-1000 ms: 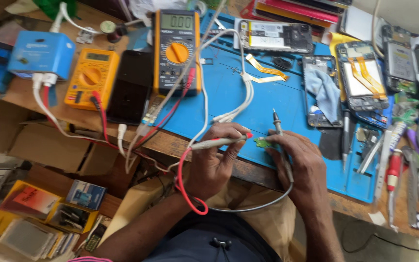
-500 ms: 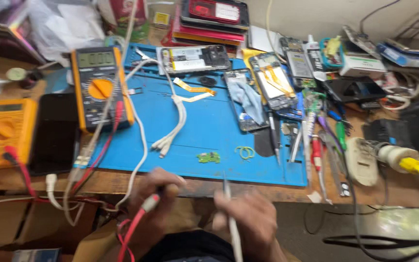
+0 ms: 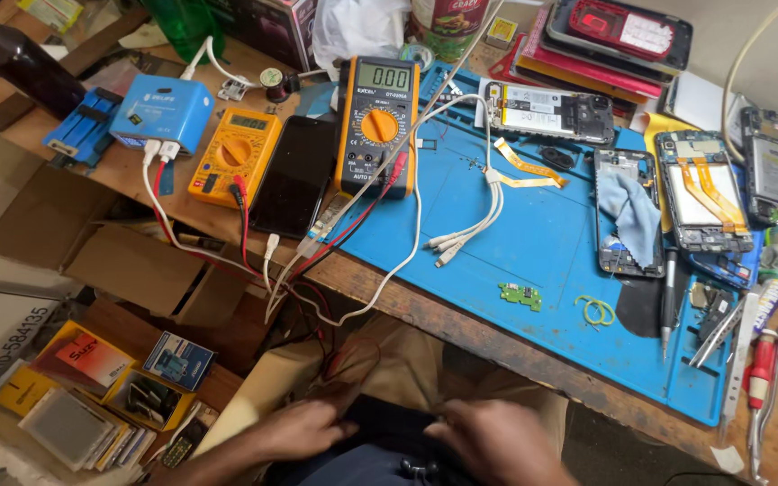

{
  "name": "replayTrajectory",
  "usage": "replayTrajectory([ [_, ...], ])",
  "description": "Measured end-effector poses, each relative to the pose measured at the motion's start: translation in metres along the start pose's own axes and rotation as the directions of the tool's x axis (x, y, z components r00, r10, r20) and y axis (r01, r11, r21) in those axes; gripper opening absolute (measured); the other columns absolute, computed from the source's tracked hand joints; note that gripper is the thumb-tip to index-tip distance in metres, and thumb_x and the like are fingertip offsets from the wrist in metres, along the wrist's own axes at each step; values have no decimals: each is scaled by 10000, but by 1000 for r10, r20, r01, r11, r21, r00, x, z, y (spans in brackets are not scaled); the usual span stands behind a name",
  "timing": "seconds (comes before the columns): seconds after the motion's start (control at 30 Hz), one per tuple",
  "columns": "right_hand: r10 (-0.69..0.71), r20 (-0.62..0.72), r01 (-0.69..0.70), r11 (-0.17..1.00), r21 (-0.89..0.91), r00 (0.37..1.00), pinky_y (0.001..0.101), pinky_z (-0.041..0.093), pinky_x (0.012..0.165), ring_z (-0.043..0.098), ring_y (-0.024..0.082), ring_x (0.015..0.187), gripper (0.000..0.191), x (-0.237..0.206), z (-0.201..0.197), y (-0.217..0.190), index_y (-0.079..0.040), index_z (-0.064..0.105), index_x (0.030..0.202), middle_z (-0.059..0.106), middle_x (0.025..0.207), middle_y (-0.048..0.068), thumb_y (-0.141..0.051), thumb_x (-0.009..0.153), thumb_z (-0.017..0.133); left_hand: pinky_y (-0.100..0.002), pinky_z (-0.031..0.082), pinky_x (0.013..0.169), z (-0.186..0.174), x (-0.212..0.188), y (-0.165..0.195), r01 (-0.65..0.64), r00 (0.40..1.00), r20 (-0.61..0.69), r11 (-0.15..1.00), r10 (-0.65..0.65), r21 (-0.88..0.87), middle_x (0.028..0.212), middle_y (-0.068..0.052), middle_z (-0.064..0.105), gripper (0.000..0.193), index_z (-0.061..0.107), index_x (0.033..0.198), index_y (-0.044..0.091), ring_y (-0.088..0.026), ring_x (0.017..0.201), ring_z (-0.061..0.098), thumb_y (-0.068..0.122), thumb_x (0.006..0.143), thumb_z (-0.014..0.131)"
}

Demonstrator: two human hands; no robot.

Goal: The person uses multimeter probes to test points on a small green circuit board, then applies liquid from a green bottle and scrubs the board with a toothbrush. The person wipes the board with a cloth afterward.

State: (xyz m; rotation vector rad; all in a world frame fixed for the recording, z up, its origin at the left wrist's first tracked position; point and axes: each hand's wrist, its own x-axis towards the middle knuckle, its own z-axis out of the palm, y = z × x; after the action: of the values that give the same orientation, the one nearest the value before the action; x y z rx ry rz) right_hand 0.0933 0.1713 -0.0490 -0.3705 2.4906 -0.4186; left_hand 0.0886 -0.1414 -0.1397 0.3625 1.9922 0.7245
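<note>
a: where are the 2 hands?
b: both low, down at the lap, below the bench edge. left hand (image 3: 303,430) and right hand (image 3: 495,441) lie near each other, blurred. fingers (image 3: 339,430) of the left curl inward; the right's point toward them. cannot tell whether either has hold of anything.

a: what's nearest the fingers?
b: red and white leads (image 3: 303,288) hang off the bench just above the left fingers. can't tell if they touch.

a: further out?
b: well ahead of the fingers, a blue mat (image 3: 533,234). on it, a small green circuit board (image 3: 520,295) ahead of the right fingers, a green wire loop (image 3: 597,310) just beside it. a white multi-plug cable (image 3: 470,225) lies beyond.

a: meters?
b: 2. a grey-orange multimeter (image 3: 376,121) far ahead of the left fingers, a yellow multimeter (image 3: 234,155) further left, a dark phone (image 3: 295,175) between them.
</note>
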Motion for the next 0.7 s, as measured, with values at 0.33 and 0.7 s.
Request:
replayTrajectory([
  [0.33,-539,-679,376,840,-391,498,388,532,819,675,280,967,161,62,-171,-23,-156,776,1110,742,1087,60,-185,970,702,-475,514,750,-140,-53,169,-483,263,-674,699,690,528,896,-129,680,123,675,982,45,-356,865,675,131,914,731],
  [0.7,-500,-536,442,863,-244,681,427,522,834,675,292,961,110,88,-211,-8,-108,712,1017,711,983,37,-192,954,683,-492,527,747,-127,-1,206,-545,283,-658,681,698,489,987,-161,667,195,647,1003,32,-383,905,673,122,861,745],
])
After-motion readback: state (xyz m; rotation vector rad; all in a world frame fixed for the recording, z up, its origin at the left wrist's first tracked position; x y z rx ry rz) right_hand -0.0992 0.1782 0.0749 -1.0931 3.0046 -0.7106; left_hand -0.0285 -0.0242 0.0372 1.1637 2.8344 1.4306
